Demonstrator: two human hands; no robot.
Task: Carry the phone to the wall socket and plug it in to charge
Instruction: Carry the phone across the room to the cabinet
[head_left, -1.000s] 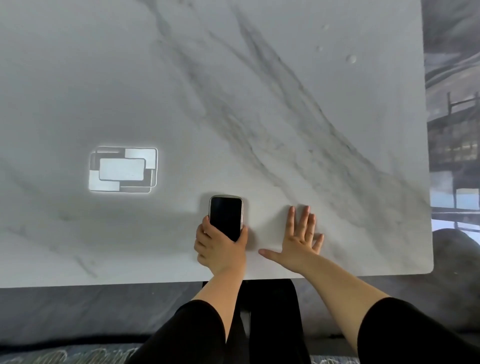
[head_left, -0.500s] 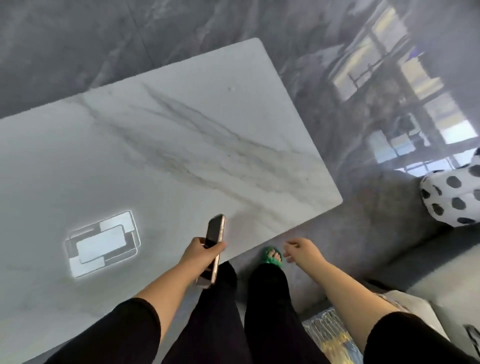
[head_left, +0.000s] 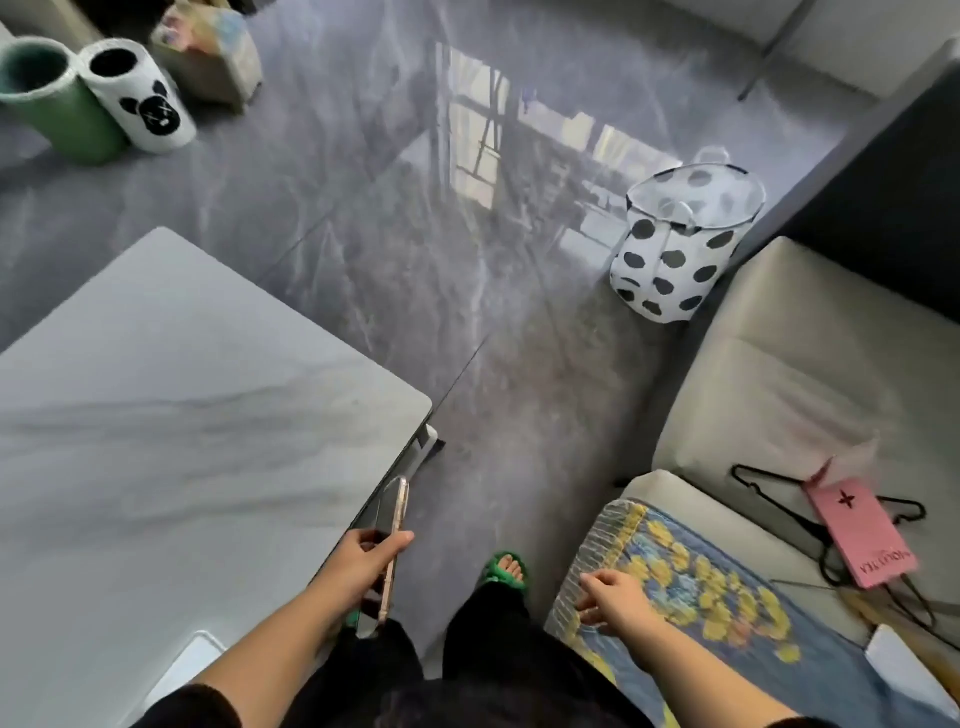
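Spreading across the middle of the view, a glossy grey floor lies open from the person's feet up toward the far top edge, with window light mirrored in it. At the left, the marble-look table takes up much of the lower half; its right edge runs diagonally down toward the person and its rounded near-right corner juts into the open floor. At the right, a pale sofa closes off that side, its front edge running beside the walkway. A blue and yellow patterned throw lies over the sofa's near corner.

A white basket with black spots stands on the floor just beside the sofa's far end. Far off at the top-left corner of the floor stand a green cylinder and a white one with a panda face, touching each other.

On the sofa seat near its right edge rest a pink card and a black hanger.

One foot in a green sandal is planted on the floor between table and sofa.

The left hand grips the phone edge-on, thumb across one side and fingers wrapped around the other, just off the table's right edge. The right hand hangs over the throw's fringe with fingers loosely curled, pinching nothing.
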